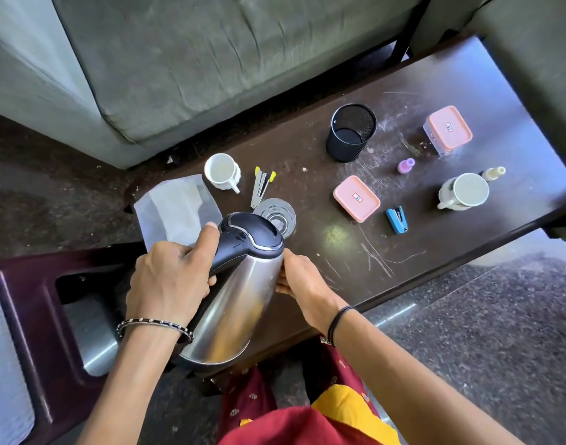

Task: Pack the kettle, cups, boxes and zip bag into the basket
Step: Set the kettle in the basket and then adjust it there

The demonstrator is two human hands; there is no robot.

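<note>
Kettle (240,300) is what I have in both grips: my left grip (171,277) is curled tight round the black handle, thumb up by the lid, and my right grip (302,284) clasps the steel body on the other side. The kettle hangs tilted in the air, over the near edge of the counter (339,268) and just beside the maroon basket (34,300) at my left. I judge this to be the first item going in. I see none of the task's things in the basket, though most of its inside is out of my view. Everything else is on the counter. The zip bag (175,210) lies flat at the left end, with a white cup (222,171) just beyond it and a glass (276,216) partly hidden behind the kettle's lid. A flat pink box (356,198) sits near the middle, a taller pink-lidded box (448,130) is toward the far right, and a second cup (464,191) is near the right edge. Mixed among them are things I would leave: a black mesh pot (351,131), a blue stapler (397,220), a yellow-tipped tool (262,186), a purple bottle (406,165) and a pale bottle (493,173). The counter is dark, scratched and dusty. A grey-green sofa (211,59) stands close behind it, and the floor (483,316) is speckled stone.
</note>
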